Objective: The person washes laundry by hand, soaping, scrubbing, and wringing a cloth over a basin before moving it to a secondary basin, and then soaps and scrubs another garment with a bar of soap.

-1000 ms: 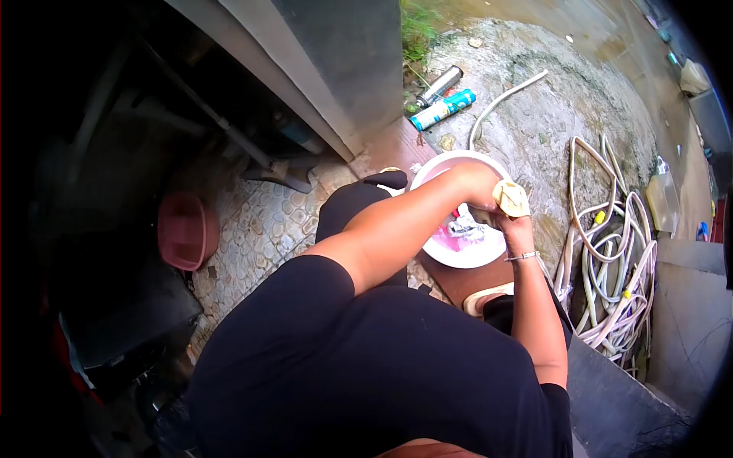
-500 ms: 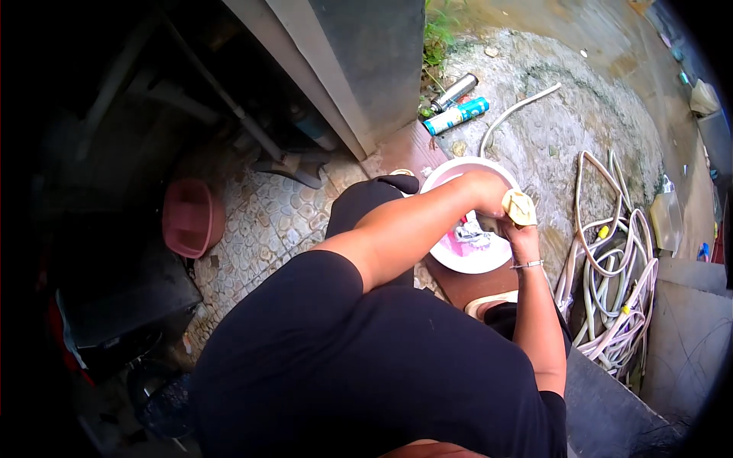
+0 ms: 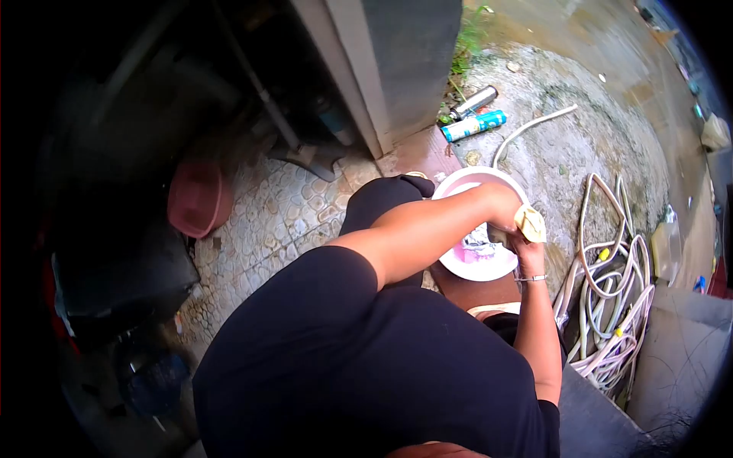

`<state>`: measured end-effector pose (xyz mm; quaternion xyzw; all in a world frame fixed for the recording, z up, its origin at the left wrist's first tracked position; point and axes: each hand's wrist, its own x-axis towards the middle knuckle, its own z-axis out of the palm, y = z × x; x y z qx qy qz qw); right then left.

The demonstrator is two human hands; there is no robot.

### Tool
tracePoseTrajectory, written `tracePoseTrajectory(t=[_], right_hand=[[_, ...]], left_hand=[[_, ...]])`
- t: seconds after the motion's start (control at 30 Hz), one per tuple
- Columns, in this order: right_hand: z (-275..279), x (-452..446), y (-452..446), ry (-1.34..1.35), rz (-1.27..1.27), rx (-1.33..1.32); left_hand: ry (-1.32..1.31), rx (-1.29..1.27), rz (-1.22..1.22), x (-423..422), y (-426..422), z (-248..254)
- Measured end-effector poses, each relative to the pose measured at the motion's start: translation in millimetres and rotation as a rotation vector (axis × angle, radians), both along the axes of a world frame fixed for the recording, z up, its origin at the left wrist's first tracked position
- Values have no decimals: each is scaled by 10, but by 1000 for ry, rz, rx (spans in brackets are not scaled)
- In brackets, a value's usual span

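Observation:
A pale yellow cloth (image 3: pixel 530 224) is bunched between my two hands at the right side of a white basin. My left hand (image 3: pixel 500 208) reaches across from the left, closed against the cloth, its fingertips mostly hidden. From below comes my right hand (image 3: pixel 527 256), with a band at the wrist, closed on the same cloth; part of its fingers is covered. The white basin (image 3: pixel 500 272) has a pinkish inside and holds a crumpled grey-and-white item (image 3: pixel 479 243), which looks like wet fabric.
A coiled pale hose (image 3: pixel 603 298) lies to the right on rough concrete. Beyond the basin lie a blue spray can (image 3: pixel 473 126) and a silver cylinder (image 3: pixel 477 101). A pink tub (image 3: pixel 200 200) stands on the tiled floor at left, near a grey pillar (image 3: pixel 412 69).
The view has shifted slightly, so the scene sits a little lower and further right. Both hands stay together on the cloth beside the basin.

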<state>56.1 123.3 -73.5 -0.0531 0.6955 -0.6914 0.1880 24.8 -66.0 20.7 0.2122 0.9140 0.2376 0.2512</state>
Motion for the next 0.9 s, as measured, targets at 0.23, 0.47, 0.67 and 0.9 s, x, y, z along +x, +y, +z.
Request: tracePoseTrajectory(t=[0.23,0.47,0.67,0.9], right_hand=[[-29,130,44,-259,-81,-124],[179,341,-126,-232,-80,-153],[99,373,-106,-193,-61,-166],[55,389,-74,-196,-58,-149]], left_hand=[[21,25,-10,132,34,-126],[-54,40,-97,339,-78,11],[-10,40,-98,427,-158,50],[-7,82,-145,540,-251,139]])
